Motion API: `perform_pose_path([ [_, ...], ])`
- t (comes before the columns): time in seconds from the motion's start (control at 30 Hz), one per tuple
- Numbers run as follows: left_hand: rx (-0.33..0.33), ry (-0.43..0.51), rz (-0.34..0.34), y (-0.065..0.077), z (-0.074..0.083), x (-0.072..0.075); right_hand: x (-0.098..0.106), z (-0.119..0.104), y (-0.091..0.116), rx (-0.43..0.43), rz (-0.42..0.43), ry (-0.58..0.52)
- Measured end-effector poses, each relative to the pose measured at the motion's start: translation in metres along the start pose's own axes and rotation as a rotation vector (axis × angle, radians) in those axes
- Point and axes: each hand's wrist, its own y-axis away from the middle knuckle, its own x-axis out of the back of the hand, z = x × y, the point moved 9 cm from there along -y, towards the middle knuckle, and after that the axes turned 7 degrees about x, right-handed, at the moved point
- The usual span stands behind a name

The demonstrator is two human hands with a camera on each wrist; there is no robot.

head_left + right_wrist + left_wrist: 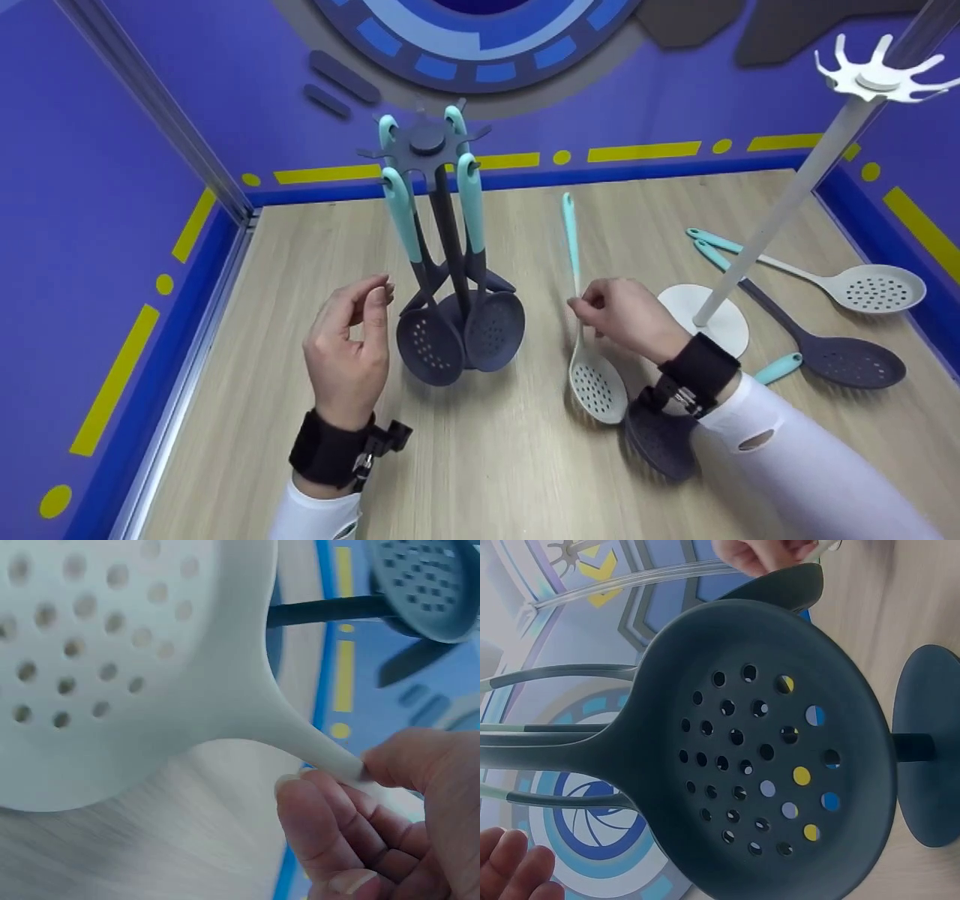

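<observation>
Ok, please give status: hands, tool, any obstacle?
Left hand empty beside dark rack. Right hand pinching white skimmer. Dark utensil close by, probably not blocking.

White skimmer (598,386) in right grip (626,315), near dark stand (427,142)

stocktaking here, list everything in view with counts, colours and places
Tall hooked stand: one, dark grey, left of centre
Teal-handled hanging utensils: four, dark grey, on that stand
Round-based hooked stand: one, white, right side
Teal-handled perforated skimmers: two, pale, right of centre and far right
Loose teal-handled spoons: two, dark grey, right side
Wooden tabletop: one, light brown, underneath
Printed panels: three, blue and yellow, around
Metal rails: at least two, silver, left
Left hand: one, bare, beside dark stand
Right hand: one, bare, pinching skimmer
Strapped wristbands: two, black, one each side
Fabric sleeves: two, white, beside wristbands
</observation>
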Motion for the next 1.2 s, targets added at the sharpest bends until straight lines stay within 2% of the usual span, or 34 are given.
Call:
perform_pose_path([
  [0.27, -0.015, -0.007, 0.001, 0.001, 0.005, 0.002, 0.052, -0.014, 0.02, 0.059, 0.244, 0.012],
  [0.5, -0.04, -0.013, -0.002, 0.002, 0.01, 0.001, 0.094, -0.021, 0.047, 0.107, 0.466, 0.015],
  [0.77, -0.074, 0.009, 0.011, 0.003, 0.024, 0.006, 0.135, -0.027, 0.087, 0.123, 0.712, -0.078],
  [0.9, -0.101, 0.027, 0.017, 0.006, 0.034, 0.008, 0.155, -0.034, 0.109, 0.096, 0.82, -0.166],
  [1.0, -0.126, 0.038, 0.008, 0.012, 0.028, 0.005, 0.167, -0.038, 0.124, 0.044, 0.864, -0.217],
  [1.13, -0.152, 0.035, -0.028, 0.02, 0.018, -0.002, 0.181, -0.038, 0.139, -0.013, 0.922, -0.169],
  [1.2, -0.163, 0.035, -0.043, 0.023, 0.021, -0.005, 0.187, -0.037, 0.145, -0.021, 0.957, -0.144],
])
